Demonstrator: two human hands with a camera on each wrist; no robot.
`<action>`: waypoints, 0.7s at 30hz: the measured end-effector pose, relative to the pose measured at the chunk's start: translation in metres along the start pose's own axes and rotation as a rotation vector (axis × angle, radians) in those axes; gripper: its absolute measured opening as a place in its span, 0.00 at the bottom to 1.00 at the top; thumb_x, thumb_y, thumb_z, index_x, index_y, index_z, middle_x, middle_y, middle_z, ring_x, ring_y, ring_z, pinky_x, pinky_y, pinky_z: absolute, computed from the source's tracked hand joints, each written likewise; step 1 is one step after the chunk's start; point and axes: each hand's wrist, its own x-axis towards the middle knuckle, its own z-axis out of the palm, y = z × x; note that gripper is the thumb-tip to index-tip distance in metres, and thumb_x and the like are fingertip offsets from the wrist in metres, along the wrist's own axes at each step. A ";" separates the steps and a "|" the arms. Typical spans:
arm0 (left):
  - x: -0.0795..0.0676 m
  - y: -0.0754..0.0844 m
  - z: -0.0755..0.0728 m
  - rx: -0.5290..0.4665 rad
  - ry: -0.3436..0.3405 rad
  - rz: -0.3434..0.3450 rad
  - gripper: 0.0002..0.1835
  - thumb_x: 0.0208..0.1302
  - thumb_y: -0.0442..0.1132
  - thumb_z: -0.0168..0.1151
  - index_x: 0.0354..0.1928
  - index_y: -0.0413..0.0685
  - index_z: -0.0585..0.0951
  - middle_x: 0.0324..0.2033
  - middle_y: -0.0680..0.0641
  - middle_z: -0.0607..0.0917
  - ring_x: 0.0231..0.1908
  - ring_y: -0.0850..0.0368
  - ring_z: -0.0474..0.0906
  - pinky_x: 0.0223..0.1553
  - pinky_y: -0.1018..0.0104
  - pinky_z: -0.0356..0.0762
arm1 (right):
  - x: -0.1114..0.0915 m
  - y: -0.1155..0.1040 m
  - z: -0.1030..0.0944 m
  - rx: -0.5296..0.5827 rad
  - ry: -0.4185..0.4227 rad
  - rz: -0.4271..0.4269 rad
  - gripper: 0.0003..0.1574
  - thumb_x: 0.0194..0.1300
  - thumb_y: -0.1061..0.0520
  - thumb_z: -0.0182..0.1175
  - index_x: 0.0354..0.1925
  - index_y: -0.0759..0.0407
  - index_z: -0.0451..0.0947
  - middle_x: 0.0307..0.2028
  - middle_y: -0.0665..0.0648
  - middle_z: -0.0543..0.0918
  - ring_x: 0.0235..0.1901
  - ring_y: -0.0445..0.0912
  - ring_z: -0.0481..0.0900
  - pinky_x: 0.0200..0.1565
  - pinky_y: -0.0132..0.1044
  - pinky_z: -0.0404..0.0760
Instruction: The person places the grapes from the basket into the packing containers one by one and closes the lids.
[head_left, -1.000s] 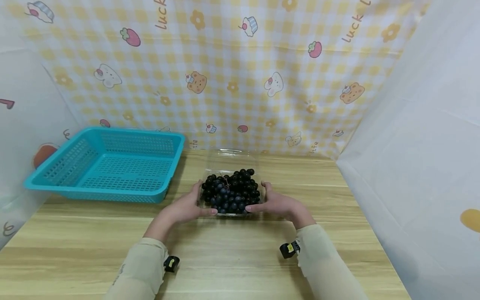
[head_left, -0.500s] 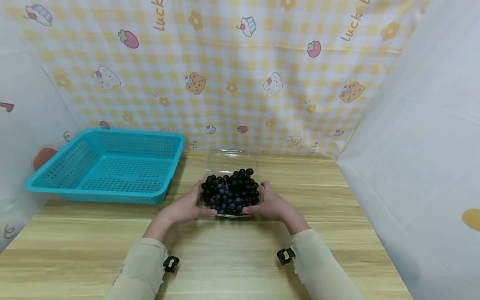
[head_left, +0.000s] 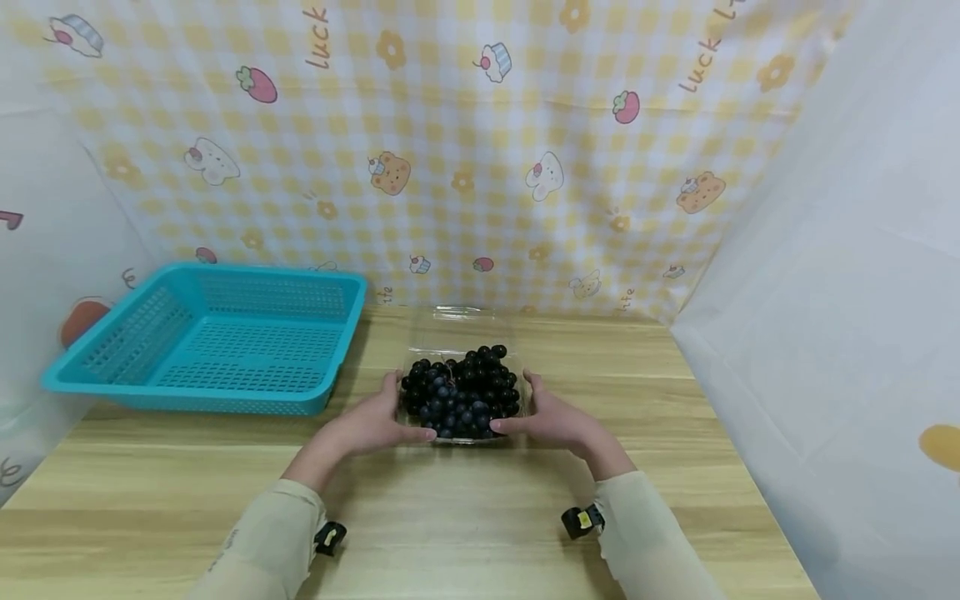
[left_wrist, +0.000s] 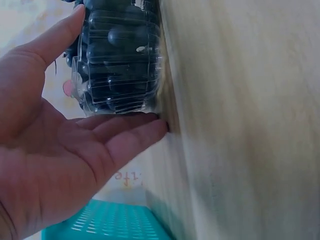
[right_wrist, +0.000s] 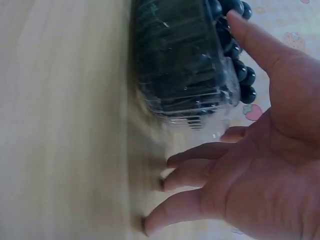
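Black grapes (head_left: 461, 397) fill a clear plastic clamshell box (head_left: 468, 441) on the table; its lid (head_left: 459, 331) stands raised at the back. At the box's left side is my left hand (head_left: 372, 422), thumb at the front rim. In the left wrist view, its fairly straight fingers (left_wrist: 135, 140) lie along the box's wall, tips near the tabletop. My right hand (head_left: 555, 416) is at the opposite side, its thumb by the front grapes. The right wrist view shows its other fingers (right_wrist: 175, 210) spread and apart from the box, tips close to the table.
A blue perforated plastic basket (head_left: 341, 346) stands on the table (head_left: 465, 517) at the left. A yellow checked cloth (head_left: 450, 217) hangs behind the box, and white sheets (head_left: 825, 333) flank both sides.
The head view has shifted slightly. My right hand moved a little left, then back right. Grapes and box stay in place between my hands.
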 end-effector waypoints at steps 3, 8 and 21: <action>-0.003 0.004 0.001 0.016 -0.003 -0.014 0.80 0.54 0.69 0.78 0.84 0.33 0.32 0.75 0.20 0.65 0.73 0.23 0.68 0.73 0.32 0.70 | -0.004 -0.001 -0.007 -0.069 0.011 -0.005 0.84 0.58 0.29 0.77 0.88 0.51 0.32 0.84 0.72 0.51 0.83 0.68 0.52 0.79 0.69 0.60; -0.010 0.011 -0.005 -0.001 -0.027 -0.024 0.75 0.56 0.66 0.78 0.84 0.32 0.38 0.75 0.20 0.65 0.73 0.22 0.67 0.72 0.30 0.70 | 0.002 -0.004 -0.022 -0.054 0.076 -0.029 0.71 0.71 0.25 0.62 0.87 0.60 0.37 0.83 0.73 0.52 0.82 0.70 0.54 0.79 0.69 0.60; 0.040 0.028 -0.017 -0.379 0.153 -0.120 0.49 0.82 0.68 0.40 0.86 0.44 0.38 0.84 0.30 0.49 0.83 0.29 0.50 0.82 0.33 0.53 | 0.041 -0.026 -0.012 0.202 0.227 -0.104 0.42 0.85 0.37 0.48 0.85 0.51 0.52 0.81 0.71 0.62 0.76 0.67 0.69 0.69 0.59 0.78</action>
